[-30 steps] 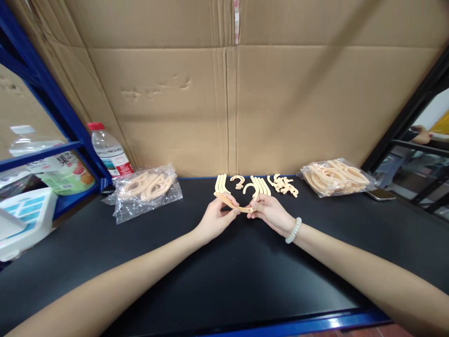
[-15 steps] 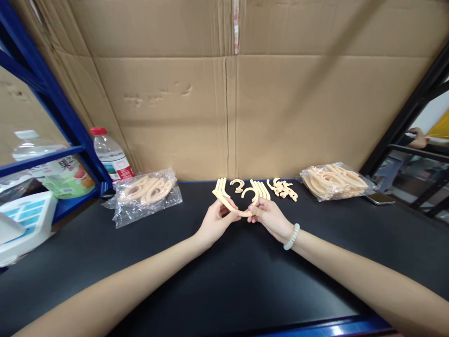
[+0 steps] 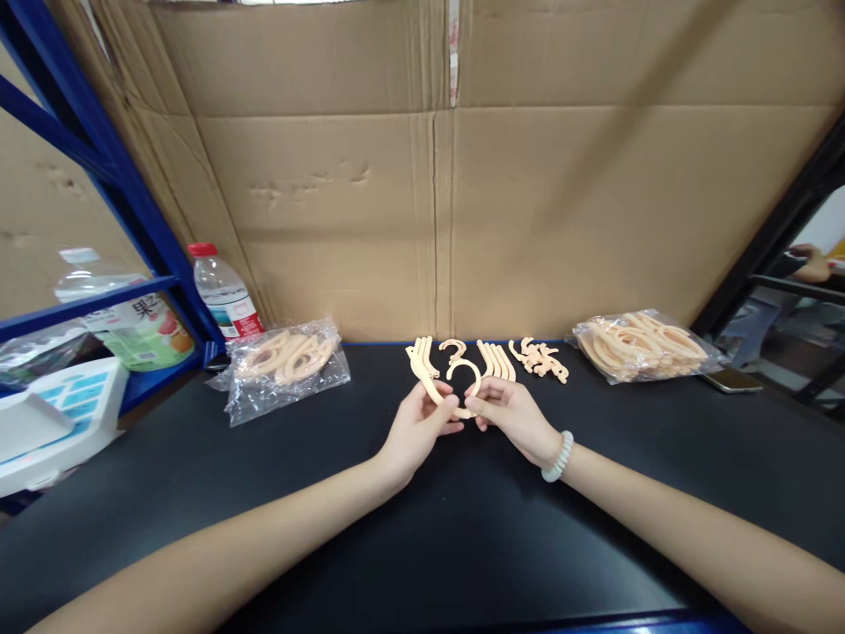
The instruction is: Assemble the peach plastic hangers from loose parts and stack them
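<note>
My left hand (image 3: 410, 438) pinches a cream plastic hanger arm (image 3: 429, 386), a slim curved bar slanting up to the left. In my right hand (image 3: 518, 421) is a cream hanger hook (image 3: 466, 364), its round curve standing upward. Both pieces meet at their lower ends between my fingertips; my fingers hide the joint, so whether they are locked together I cannot tell. Just behind lie more hanger arms (image 3: 500, 362) in a row, a few others (image 3: 422, 354) by my left fingers, a loose hook (image 3: 452, 349), and a pile of hooks (image 3: 540, 359).
Clear bags of cream hanger parts lie left (image 3: 287, 357) and right (image 3: 643, 345) on the black table (image 3: 422, 546). A phone (image 3: 734, 380) sits beside the right bag. Bottles (image 3: 226, 295) and a white-and-blue plastic item (image 3: 72, 414) stand left. Cardboard (image 3: 330, 194) walls the back.
The hook has turned more upright and come closer to the hanger arm, which now slants more steeply. Both hands keep their grip. The whole view has shifted slightly.
</note>
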`<state>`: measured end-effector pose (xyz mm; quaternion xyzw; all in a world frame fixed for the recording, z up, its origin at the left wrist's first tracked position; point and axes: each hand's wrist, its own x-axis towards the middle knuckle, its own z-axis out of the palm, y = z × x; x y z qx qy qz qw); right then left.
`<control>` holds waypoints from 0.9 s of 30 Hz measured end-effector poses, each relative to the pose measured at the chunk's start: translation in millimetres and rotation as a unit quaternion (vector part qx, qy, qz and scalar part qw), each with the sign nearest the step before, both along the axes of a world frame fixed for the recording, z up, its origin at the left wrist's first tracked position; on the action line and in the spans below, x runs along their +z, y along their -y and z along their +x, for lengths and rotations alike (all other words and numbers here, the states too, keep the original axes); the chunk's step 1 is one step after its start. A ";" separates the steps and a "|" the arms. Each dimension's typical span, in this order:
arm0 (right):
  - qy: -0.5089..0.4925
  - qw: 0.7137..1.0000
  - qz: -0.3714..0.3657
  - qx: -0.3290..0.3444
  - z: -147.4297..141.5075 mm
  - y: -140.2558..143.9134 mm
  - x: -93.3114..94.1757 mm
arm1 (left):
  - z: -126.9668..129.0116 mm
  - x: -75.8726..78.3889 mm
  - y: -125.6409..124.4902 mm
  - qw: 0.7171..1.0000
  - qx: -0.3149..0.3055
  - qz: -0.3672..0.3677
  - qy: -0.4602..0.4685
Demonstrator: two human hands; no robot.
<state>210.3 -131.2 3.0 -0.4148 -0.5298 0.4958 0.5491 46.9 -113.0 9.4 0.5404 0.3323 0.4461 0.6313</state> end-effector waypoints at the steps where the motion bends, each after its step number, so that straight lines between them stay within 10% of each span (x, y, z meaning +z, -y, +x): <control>1: -0.009 1.000 -0.003 0.006 -0.5 0.4 -0.1 | 0.2 0.1 1.0 1.000 -0.026 0.001 -0.008; 10: 0.143 0.979 0.116 -0.091 37.4 -16.7 3.3 | -4.6 2.3 -14.7 0.990 -0.062 -0.112 0.068; 17: 0.525 0.787 0.318 -0.056 62.7 -33.0 -1.2 | -5.9 3.4 -23.2 0.973 -0.052 -0.192 0.117; 27: 0.496 0.816 0.293 -0.052 57.2 -44.7 -9.5 | -6.0 7.0 -22.4 0.974 -0.084 -0.191 0.089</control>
